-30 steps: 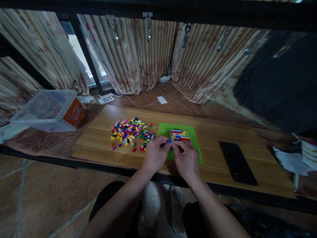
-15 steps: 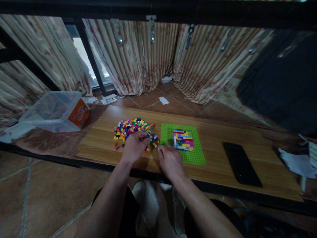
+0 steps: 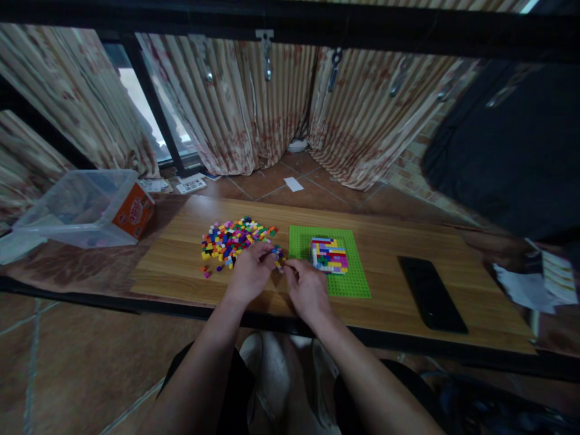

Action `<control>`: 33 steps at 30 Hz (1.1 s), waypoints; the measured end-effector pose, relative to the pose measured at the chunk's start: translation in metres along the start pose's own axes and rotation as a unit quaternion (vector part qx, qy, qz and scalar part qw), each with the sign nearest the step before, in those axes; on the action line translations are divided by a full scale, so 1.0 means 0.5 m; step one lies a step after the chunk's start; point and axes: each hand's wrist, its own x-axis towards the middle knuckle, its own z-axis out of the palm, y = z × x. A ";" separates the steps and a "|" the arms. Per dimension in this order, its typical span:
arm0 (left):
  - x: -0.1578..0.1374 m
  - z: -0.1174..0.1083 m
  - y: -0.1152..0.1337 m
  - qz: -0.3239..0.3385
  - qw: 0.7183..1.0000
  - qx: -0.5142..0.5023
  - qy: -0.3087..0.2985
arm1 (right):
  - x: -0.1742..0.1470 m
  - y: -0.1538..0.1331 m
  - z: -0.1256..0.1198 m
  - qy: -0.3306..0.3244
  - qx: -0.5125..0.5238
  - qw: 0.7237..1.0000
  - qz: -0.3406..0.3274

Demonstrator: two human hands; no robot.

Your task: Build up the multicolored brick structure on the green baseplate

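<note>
Within the last second, the left hand (image 3: 250, 270) and right hand (image 3: 309, 289) have shifted from the brick assembly (image 3: 333, 257) to the right edge of the loose toy bricks (image 3: 229, 240). The assembly, seated on the green baseplate (image 3: 356, 284), is therefore unobstructed. Each hand's fingertips are drawn together; whether either grasps a brick cannot be determined.

Single head-worn camera, positioned above the near side of the table (image 3: 385, 290), facing forward and down; wide view, reaching from wearer's shoes (image 3: 251, 353) to curtains (image 3: 283, 115) beyond.
</note>
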 end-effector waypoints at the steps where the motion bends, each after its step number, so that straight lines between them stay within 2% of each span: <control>1: -0.001 0.005 0.002 -0.004 1.000 -0.019 -0.012 | -0.001 0.001 -0.007 0.011 0.037 0.999 0.008; 4: -0.007 0.024 0.015 -0.016 0.995 -0.087 -0.040 | -0.005 0.009 -0.021 0.035 0.149 0.987 0.047; 8: -0.018 0.058 0.037 -0.038 0.985 -0.160 -0.046 | -0.008 0.027 -0.035 0.052 0.282 0.952 0.104; 12: -0.031 0.103 0.042 -0.016 0.984 -0.167 -0.062 | -0.011 0.050 -0.080 0.090 0.341 0.924 0.150; 16: -0.048 0.148 0.033 0.068 0.993 -0.067 -0.074 | -0.019 0.096 -0.148 0.076 0.313 0.934 0.154; 20: -0.069 0.178 0.028 0.091 0.989 0.046 -0.103 | -0.027 0.156 -0.189 0.107 0.261 0.942 0.181; 24: -0.085 0.197 0.034 0.078 0.978 0.136 -0.140 | -0.027 0.187 -0.196 0.083 0.239 0.947 0.197; 28: -0.093 0.211 0.042 0.062 0.970 0.181 -0.148 | -0.017 0.183 -0.188 0.052 0.250 0.948 0.192; 33: -0.092 0.219 0.042 0.055 0.964 0.209 -0.154 | -0.002 0.178 -0.174 0.065 0.283 0.935 0.205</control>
